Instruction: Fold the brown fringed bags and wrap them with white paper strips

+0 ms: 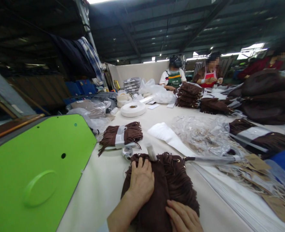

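A dark brown fringed bag (156, 187) lies flat on the white table (103, 180) right in front of me. My left hand (142, 178) presses on its upper left part, fingers stretched out and palm down. Lower down, my right hand (182, 216) rests on the bag's near right side with its fingers extended; the frame's bottom edge cuts part of it off. Fringe spreads over the bag's right side, and gold-coloured eyelets show near its top. A strap wrapped in clear plastic (212, 159) runs out from the top right corner.
Beyond the bag lies a wrapped fringed bundle (120, 134). A green machine cover (43, 161) stands at left. A white tape roll (133, 109), crumpled plastic bags (200, 132) and tags with strings (258, 174) lie around. Several people (173, 77) work across the table beside brown stacks (189, 94).
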Demonstrator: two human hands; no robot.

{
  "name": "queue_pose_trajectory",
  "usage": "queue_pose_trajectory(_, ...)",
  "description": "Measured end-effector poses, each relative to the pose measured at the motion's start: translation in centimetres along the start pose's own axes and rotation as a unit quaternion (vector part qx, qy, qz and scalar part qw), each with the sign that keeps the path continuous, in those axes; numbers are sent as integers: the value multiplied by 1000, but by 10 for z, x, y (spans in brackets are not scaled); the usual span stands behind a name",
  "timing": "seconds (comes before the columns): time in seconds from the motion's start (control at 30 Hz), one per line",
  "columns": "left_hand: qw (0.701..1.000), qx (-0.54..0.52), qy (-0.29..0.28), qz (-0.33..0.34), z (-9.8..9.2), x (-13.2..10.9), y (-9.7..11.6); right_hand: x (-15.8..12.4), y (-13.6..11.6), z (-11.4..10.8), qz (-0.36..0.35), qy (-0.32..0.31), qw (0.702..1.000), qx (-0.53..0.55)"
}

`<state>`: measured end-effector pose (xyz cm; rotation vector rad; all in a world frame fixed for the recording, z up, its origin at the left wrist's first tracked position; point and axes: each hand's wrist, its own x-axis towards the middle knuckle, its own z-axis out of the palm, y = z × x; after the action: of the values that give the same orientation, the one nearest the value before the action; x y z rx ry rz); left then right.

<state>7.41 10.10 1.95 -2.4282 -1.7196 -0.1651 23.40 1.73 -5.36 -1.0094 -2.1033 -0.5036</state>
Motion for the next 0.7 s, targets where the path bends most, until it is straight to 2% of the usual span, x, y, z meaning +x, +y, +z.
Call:
queue_pose_trajectory(0.07,999,-3,-8,-33,3,4,-4,2,-1,-1,-3,6,1000,2)
queue_pose_trajectory(0.13,996,0,-13,-91,4,5,-17,4,-1,-2,-4,11,1000,3)
queue_pose_trajectory(0.23,977,11,-24,-210,1,4,-50,5,-1,-3,1,13,1000,3)
queue_pose_trajectory(0.3,967,14,-29,-252,-5,-1,-73,4,0,-2,1,16,1000,3)
queue_pose_trajectory(0.37,962,25,-20,-271,-13,-8,-86,3,0,-1,0,18,1000,6)
queue_pose_trajectory(0.43,969,26,28,-245,-19,-15,-83,1,0,-1,3,12,1000,9)
queue_pose_trajectory(0.47,979,17,58,-197,-21,-19,-75,0,0,-1,8,6,1000,12)
queue_pose_trajectory(0.53,995,-16,86,-43,-22,-25,-52,0,-1,-2,17,-2,1000,17)
queue_pose_trajectory(0.57,997,-32,67,33,-20,-27,-41,0,-2,-3,17,-5,1000,20)
queue_pose_trajectory(0.6,995,-42,32,80,-18,-30,-33,1,-2,-4,18,-9,1000,23)
queue_pose_trajectory(0.63,994,-45,-9,95,-15,-32,-29,1,-2,-5,18,-11,999,26)
queue_pose_trajectory(0.7,995,-31,-78,49,-8,-36,-37,2,-2,-6,10,-15,999,30)
